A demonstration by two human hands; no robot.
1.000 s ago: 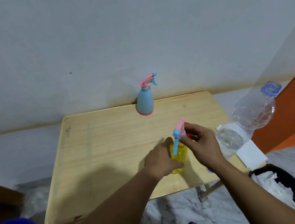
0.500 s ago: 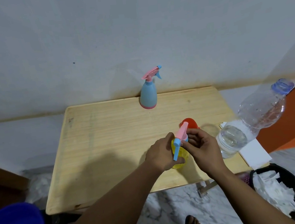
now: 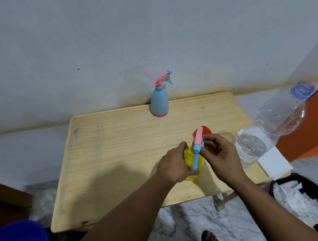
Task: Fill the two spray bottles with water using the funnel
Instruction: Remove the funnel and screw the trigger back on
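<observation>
Translucent yellow spray bottle (image 3: 191, 161), ribbed plastic

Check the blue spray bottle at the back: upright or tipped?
Upright. The blue spray bottle stands on its pink base at the table's far edge, with its pink trigger head on top.

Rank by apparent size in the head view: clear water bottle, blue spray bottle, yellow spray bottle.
1. clear water bottle: plainly largest.
2-3. blue spray bottle and yellow spray bottle: unsure; the yellow one is nearer and partly hidden by both hands.
</observation>
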